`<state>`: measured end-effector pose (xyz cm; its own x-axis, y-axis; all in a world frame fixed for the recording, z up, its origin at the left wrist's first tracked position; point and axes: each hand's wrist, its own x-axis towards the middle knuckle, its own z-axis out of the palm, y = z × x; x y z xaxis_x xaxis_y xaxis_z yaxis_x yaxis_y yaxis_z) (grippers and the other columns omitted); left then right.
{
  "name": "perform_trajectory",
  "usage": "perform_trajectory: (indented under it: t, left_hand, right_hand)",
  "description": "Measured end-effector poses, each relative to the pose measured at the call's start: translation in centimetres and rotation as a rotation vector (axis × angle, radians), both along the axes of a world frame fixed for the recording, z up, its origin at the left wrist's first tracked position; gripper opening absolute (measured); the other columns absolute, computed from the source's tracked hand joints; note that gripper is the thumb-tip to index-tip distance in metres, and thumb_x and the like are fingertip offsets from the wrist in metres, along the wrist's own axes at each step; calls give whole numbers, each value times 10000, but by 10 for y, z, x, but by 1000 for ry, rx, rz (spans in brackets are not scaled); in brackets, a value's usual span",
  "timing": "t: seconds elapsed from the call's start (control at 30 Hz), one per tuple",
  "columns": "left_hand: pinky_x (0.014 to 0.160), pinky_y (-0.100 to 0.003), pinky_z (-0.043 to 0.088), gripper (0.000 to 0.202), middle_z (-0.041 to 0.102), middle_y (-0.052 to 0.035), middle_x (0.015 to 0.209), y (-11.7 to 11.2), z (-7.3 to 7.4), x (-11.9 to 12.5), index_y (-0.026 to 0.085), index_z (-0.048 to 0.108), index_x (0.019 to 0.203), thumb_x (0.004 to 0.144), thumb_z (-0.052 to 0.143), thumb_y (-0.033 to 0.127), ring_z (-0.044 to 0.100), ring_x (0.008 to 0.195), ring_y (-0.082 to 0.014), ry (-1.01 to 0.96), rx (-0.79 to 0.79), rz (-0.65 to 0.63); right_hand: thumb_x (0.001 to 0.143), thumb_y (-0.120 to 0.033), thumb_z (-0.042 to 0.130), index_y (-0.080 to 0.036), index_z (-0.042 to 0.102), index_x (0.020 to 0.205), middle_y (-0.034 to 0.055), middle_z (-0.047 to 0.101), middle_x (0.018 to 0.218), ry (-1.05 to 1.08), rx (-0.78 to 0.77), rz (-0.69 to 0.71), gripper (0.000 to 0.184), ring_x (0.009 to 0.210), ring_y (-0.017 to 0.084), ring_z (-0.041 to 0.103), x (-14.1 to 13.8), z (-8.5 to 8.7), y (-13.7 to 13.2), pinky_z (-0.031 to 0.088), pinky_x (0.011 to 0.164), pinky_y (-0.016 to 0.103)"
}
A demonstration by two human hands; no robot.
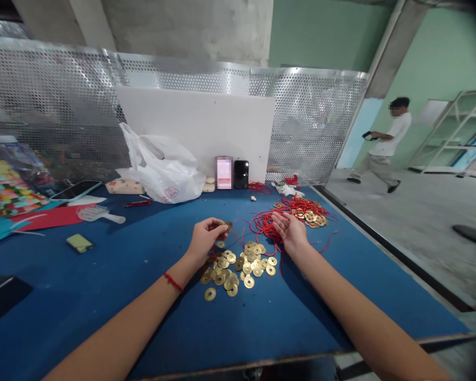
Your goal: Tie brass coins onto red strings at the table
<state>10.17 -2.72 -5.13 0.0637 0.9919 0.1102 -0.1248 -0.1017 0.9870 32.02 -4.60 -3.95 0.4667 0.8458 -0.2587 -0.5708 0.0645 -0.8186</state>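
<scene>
- From where I stand, the left hand (207, 239) is nearly closed, its thumb and fingers pinching a brass-coloured coin (229, 226) just above the tabletop (206, 328).
- The right hand (294, 233) is about half open, palm showing and fingers loosely bent; I can't tell whether any strand is caught in them.
- What matters most here, I'd say, is how coin and cord sit: the red cords (265, 225) lie to the right of the pinched coin, across a small gap that a few thin strands span.
- The right hand is clearly the nearer one to those cords; its fingertips are at their right edge.
- The cords have no single long axis; they loop and tangle, spreading from the far right towards the gap between the hands.
- Loose coins (239, 264) lie between the hands and closer to the body, in two overlapping clusters, the left one just beside the left hand.
- Past the right hand, farther from the body, sits a pile of coins (315, 218) with red strands heaped over it.
</scene>
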Motion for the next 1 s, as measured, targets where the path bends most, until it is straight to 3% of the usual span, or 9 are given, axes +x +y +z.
perform_trajectory:
  t: [0.17, 0.27, 0.33, 0.4, 0.53, 0.6, 0.7, 0.83, 1.0]
  left_hand:
    - [582, -253, 503, 337, 663, -38, 659, -1, 2, 1, 125, 636, 672, 528, 828, 360, 607, 602, -137, 6, 33, -36]
    - [576, -245, 494, 312, 658, -29, 652, -3, 3, 2, 131, 634, 683, 569, 811, 361, 596, 590, -129, 23, 77, -66]
    - [574, -241, 488, 290, 656, -22, 643, -4, 3, 2, 135, 636, 690, 594, 798, 356, 588, 580, -124, 49, 107, -69]
    - [576, -243, 486, 273, 659, -21, 639, -5, 3, 1, 139, 639, 694, 612, 787, 353, 586, 570, -125, 83, 123, -69]
    - [566, -244, 475, 258, 644, -8, 617, -3, 2, 1, 144, 638, 690, 618, 781, 346, 581, 551, -125, 97, 134, -75]
    - [564, -242, 472, 272, 634, -3, 613, -3, 2, 2, 141, 633, 686, 607, 789, 350, 576, 552, -122, 72, 128, -67]
    - [586, -248, 486, 298, 646, -12, 652, -3, 3, 3, 137, 627, 689, 593, 798, 362, 583, 583, -123, 31, 110, -57]
    - [609, -255, 499, 283, 668, -32, 686, -4, 2, 5, 135, 631, 714, 625, 780, 358, 602, 631, -135, 45, 121, -77]
    - [617, -261, 510, 260, 669, -29, 692, -7, 0, 10, 139, 619, 719, 659, 754, 354, 604, 629, -132, 62, 158, -114]
  right_hand:
    - [785, -241, 572, -222, 475, 995, 7, 657, 847, -716, 359, 76, 232, 756, 141, 620, -20, -8, -12, 483, 671, 258]
    - [811, -233, 549, -207, 536, 871, 23, 631, 848, -1190, 514, 329, 67, 801, 156, 575, -32, -8, -25, 450, 756, 295]
    - [789, -211, 584, -202, 576, 869, 40, 646, 918, -1359, 569, 535, 81, 872, 175, 569, -37, -7, -32, 435, 817, 323]
    - [784, -211, 608, -199, 604, 909, 43, 658, 971, -1338, 579, 734, 125, 911, 178, 581, -40, -6, -36, 437, 841, 326]
    - [816, -278, 600, -192, 645, 938, 37, 694, 968, -936, 529, 960, 156, 929, 166, 633, -39, -3, -34, 475, 850, 316]
    - [827, -334, 591, -187, 659, 961, 49, 717, 946, -715, 496, 942, 211, 921, 176, 659, -36, -1, -31, 495, 855, 335]
    - [824, -397, 588, -191, 676, 981, 71, 733, 967, -510, 487, 767, 273, 939, 189, 674, -28, 4, -26, 497, 894, 364]
    - [770, -386, 666, -213, 683, 1002, 69, 730, 1028, -488, 514, 527, 290, 965, 176, 670, -16, 8, -18, 493, 901, 335]
    - [778, -430, 656, -177, 701, 906, 62, 743, 821, -530, 438, 317, 287, 754, 147, 667, -7, 12, -13, 512, 754, 289]
